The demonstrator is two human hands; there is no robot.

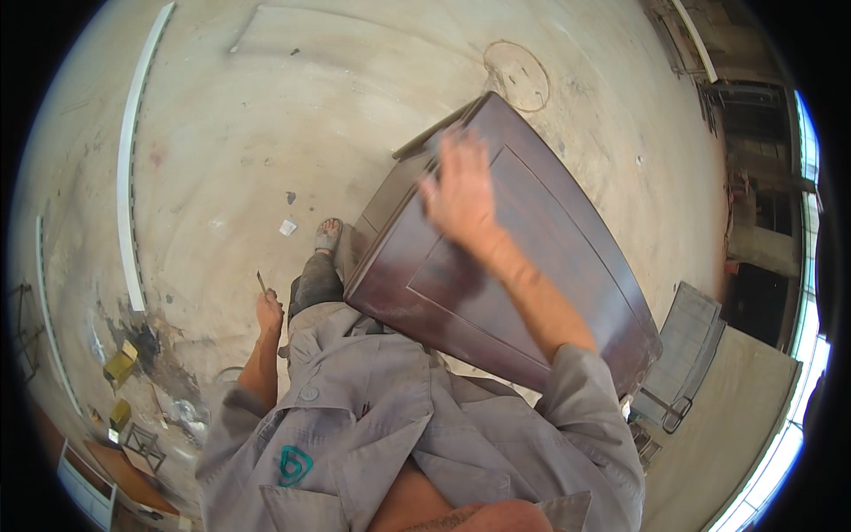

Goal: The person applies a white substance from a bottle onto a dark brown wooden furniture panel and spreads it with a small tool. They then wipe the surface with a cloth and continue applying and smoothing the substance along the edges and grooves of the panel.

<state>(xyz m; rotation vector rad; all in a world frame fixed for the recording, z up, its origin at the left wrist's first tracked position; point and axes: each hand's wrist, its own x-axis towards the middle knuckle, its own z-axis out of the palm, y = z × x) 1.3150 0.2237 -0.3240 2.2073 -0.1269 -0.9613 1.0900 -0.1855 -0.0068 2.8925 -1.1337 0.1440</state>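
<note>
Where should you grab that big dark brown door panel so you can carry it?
Probably by its long edges, one hand on each side. The door panel is wide, flat and smooth, leaning against the person's body, so its face offers no grip. The right hand lies open on that face; the left hand holds a small stick.

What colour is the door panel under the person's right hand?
Dark reddish-brown, glossy door panel, seen best in the head view.

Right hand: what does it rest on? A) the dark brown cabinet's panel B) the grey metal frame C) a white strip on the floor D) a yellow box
A: the right hand lies spread, palm down, on the panelled face of the dark brown cabinet; the left hand hangs down, holding a thin stick-like thing.
</note>
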